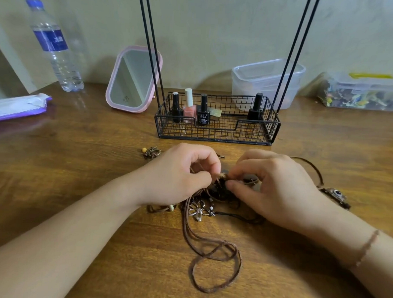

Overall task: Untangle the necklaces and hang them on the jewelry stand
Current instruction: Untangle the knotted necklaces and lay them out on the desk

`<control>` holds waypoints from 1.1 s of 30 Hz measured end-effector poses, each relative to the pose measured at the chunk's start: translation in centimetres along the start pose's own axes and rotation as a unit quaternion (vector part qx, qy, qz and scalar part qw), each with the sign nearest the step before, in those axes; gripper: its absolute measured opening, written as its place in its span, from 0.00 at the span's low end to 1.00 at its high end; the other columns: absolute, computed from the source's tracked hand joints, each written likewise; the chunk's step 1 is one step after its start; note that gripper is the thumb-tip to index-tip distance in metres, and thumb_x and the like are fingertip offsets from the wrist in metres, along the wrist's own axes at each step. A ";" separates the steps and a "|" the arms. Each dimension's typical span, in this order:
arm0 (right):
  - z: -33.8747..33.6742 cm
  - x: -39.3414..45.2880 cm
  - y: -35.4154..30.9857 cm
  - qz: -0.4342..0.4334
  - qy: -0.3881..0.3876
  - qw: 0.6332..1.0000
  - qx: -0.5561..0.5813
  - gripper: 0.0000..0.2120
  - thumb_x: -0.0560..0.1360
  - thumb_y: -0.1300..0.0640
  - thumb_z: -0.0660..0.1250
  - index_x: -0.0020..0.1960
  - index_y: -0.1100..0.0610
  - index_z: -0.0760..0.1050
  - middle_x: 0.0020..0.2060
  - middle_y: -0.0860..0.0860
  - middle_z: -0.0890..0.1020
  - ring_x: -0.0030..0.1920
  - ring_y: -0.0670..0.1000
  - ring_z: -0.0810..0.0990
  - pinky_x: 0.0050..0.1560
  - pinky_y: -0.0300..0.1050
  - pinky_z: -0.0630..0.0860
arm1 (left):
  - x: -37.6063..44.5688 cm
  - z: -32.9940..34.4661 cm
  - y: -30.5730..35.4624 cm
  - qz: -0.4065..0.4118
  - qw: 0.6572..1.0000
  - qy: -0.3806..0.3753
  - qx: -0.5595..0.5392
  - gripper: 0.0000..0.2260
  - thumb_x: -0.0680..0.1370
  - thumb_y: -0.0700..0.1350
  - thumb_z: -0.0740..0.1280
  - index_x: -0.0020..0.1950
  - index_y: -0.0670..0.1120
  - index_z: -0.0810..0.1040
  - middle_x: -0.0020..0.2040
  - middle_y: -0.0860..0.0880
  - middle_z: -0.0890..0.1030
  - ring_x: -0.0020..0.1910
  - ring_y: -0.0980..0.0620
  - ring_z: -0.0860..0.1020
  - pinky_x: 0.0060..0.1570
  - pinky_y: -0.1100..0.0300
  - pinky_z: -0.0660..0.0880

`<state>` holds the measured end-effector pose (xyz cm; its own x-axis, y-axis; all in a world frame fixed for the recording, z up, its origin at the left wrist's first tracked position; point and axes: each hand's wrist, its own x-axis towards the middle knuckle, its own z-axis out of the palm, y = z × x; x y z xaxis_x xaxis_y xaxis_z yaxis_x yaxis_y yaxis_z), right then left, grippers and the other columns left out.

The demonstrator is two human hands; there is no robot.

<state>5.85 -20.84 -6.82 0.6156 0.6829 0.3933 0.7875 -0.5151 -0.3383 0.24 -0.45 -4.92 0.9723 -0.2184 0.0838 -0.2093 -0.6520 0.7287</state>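
The tangled necklaces [214,194] lay in a dark knot on the wooden desk [79,158], directly between the two hands. The left hand [179,177] sat at the knot's 9 o'clock, fingers curled, thumb and fingertips pinching brown strands at the top of the knot. The right hand [276,189] sat at 3 o'clock, its thumb and forefinger likewise pinched on the knot, close to the left fingertips.

The bundle was a mix of brown suede-like cords and thin black cords with dark beads. A silver flower-shaped pendant [199,210] lay at the knot's 6 o'clock, and a long brown cord loop [216,267] trailed further toward 6 o'clock across the desk. A small metal pendant with a pale bead [151,152] lay at about 10 o'clock, beyond the left hand. Another pendant with a dark stone [336,195] lay at 3 o'clock, past the right hand, on a dark cord.

At 12 o'clock stood the jewelry stand [216,127], a black wire basket with thin uprights, holding nail polish bottles [189,108]. Farther out were a pink mirror [132,79] at 11 o'clock, a water bottle [54,45] and a tissue pack [18,107] at 10 o'clock, and clear plastic containers [267,80] at 1 o'clock.
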 end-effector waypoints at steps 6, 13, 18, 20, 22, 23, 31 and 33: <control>-0.1 0.0 0.1 -0.001 0.009 0.995 0.097 0.06 0.73 0.45 0.66 0.44 0.45 0.80 0.40 0.41 0.78 0.40 0.44 0.76 0.36 0.48 0.76 | -0.1 0.1 -0.2 0.020 0.998 -0.019 -0.049 0.09 0.72 0.53 0.72 0.50 0.53 0.79 0.42 0.54 0.81 0.41 0.57 0.78 0.41 0.63 0.74; -0.7 0.0 -0.2 0.027 0.027 0.991 0.128 0.07 0.71 0.56 0.72 0.41 0.44 0.76 0.40 0.40 0.77 0.40 0.47 0.75 0.37 0.46 0.75 | 0.2 0.3 -0.2 0.048 0.998 0.042 -0.008 0.03 0.77 0.46 0.71 0.45 0.53 0.80 0.40 0.53 0.81 0.40 0.55 0.78 0.43 0.58 0.77; -0.7 0.0 0.7 0.079 -0.001 0.995 0.063 0.05 0.70 0.53 0.70 0.40 0.43 0.75 0.39 0.39 0.76 0.38 0.41 0.73 0.37 0.41 0.70 | 0.0 -0.7 -0.4 0.024 0.998 0.052 -0.036 0.05 0.79 0.39 0.68 0.45 0.48 0.78 0.42 0.49 0.80 0.44 0.47 0.78 0.49 0.51 0.77; -0.8 0.0 1.0 0.099 -0.018 0.994 0.036 0.05 0.70 0.53 0.70 0.40 0.44 0.75 0.39 0.39 0.75 0.37 0.40 0.72 0.36 0.41 0.68 | 0.0 -1.3 -0.5 -0.009 0.990 0.045 -0.136 0.05 0.80 0.38 0.65 0.45 0.45 0.77 0.42 0.48 0.82 0.45 0.48 0.79 0.50 0.54 0.78; -0.9 0.0 1.2 0.111 -0.034 0.993 0.013 0.06 0.71 0.52 0.71 0.39 0.44 0.75 0.39 0.38 0.76 0.37 0.39 0.72 0.36 0.41 0.68 | 0.0 -2.0 -0.6 -0.033 0.957 0.009 -0.287 0.04 0.79 0.39 0.63 0.46 0.43 0.76 0.41 0.45 0.82 0.45 0.48 0.80 0.50 0.56 0.77; -0.9 0.0 1.3 0.109 -0.035 0.993 0.005 0.05 0.71 0.52 0.71 0.39 0.44 0.75 0.40 0.38 0.76 0.38 0.40 0.73 0.36 0.42 0.69 | 0.0 -2.3 -0.6 -0.040 0.937 -0.006 -0.348 0.03 0.77 0.39 0.62 0.45 0.43 0.75 0.38 0.44 0.80 0.44 0.47 0.79 0.50 0.55 0.77; -2.2 0.5 0.1 0.052 0.090 0.954 0.279 0.06 0.71 0.50 0.73 0.42 0.52 0.82 0.34 0.44 0.82 0.30 0.44 0.74 0.30 0.32 0.69 | 0.1 -0.4 -0.2 0.016 0.994 0.045 -0.096 0.07 0.73 0.46 0.74 0.48 0.48 0.79 0.31 0.53 0.73 0.32 0.55 0.71 0.37 0.62 0.71; -2.4 0.8 -0.6 0.033 0.112 0.912 0.394 0.07 0.73 0.56 0.69 0.45 0.60 0.78 0.35 0.50 0.83 0.30 0.43 0.75 0.29 0.33 0.69 | 0.2 0.8 0.2 0.032 0.996 0.072 -0.052 0.07 0.74 0.46 0.75 0.49 0.52 0.80 0.31 0.55 0.72 0.31 0.57 0.71 0.36 0.60 0.70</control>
<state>5.94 -21.21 -4.18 0.7212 0.4955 0.4840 0.5376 0.0402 -0.8423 0.28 -1.16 -5.33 0.9639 -0.1461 0.2227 -0.2662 -0.5606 0.7841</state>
